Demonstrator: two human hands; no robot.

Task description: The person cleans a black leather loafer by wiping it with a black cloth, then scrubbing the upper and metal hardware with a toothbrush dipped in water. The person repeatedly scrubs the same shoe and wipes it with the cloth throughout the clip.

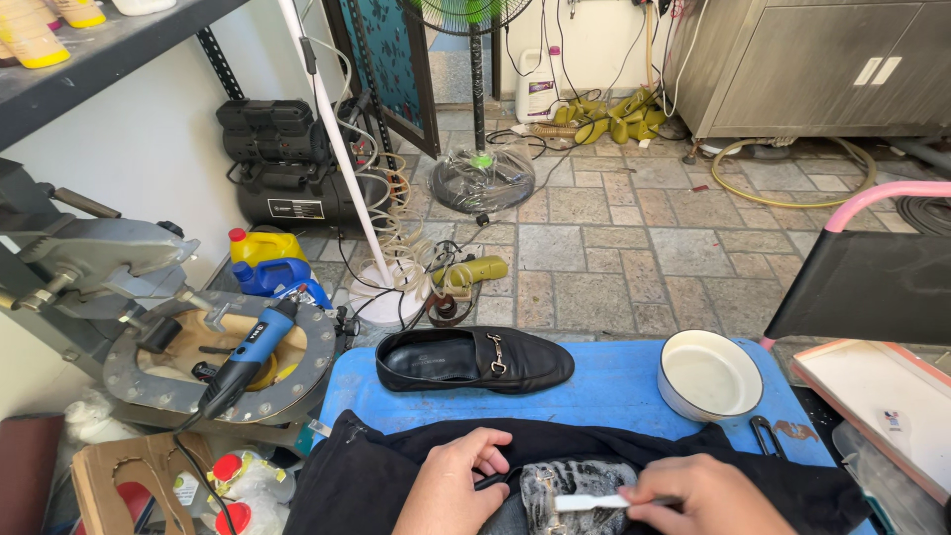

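Observation:
My left hand grips the opening of a black shoe that lies on a black cloth at the bottom of the view; the shoe is covered in white foam. My right hand holds a small white brush against the foamy shoe. A second black loafer with a metal buckle rests on the blue table just beyond the cloth. A white bowl stands to the right of it.
A round metal machine with a blue rotary tool stands at the left. Behind it sit a black compressor and jugs. A pink-framed black chair and a tray are at the right. Cables lie across the paved floor.

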